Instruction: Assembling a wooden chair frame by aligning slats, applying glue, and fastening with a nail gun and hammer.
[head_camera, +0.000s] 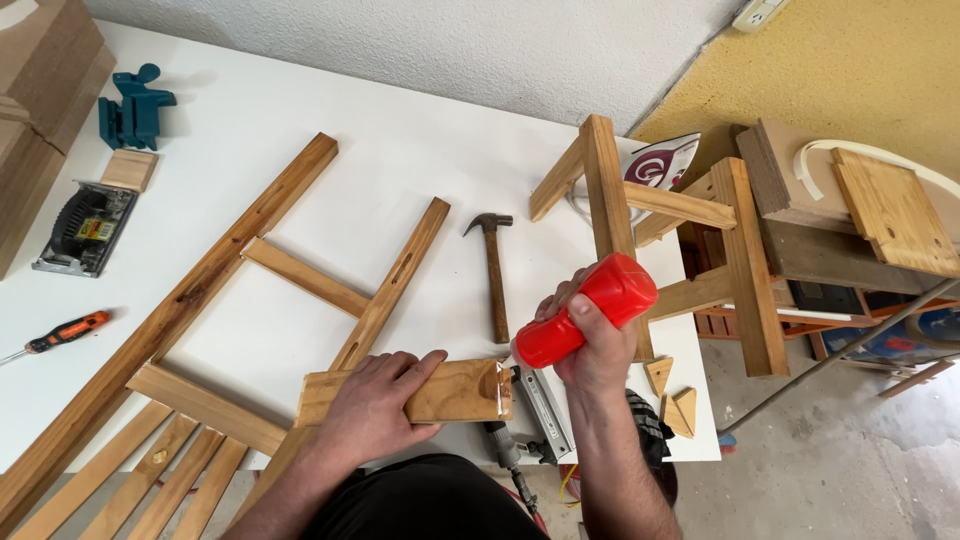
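Observation:
My left hand (375, 400) presses down on a short wooden board (455, 390) lying at the near edge of the white table (300, 120). My right hand (595, 340) grips a red squeeze bottle (590, 305), tilted so its tip points at the board's right end, where a pale wet line shows. The hand sits just right of and above that end.
A wooden ladder-like frame (230, 290) lies across the table. A hammer (495, 280) rests in the middle, a nail gun (535, 410) under the board's end. Small wooden wedges (675, 395), an orange screwdriver (65, 330), a sander (85, 228) and a blue clamp (135, 110) lie around. Wooden frames (740, 260) stand at right.

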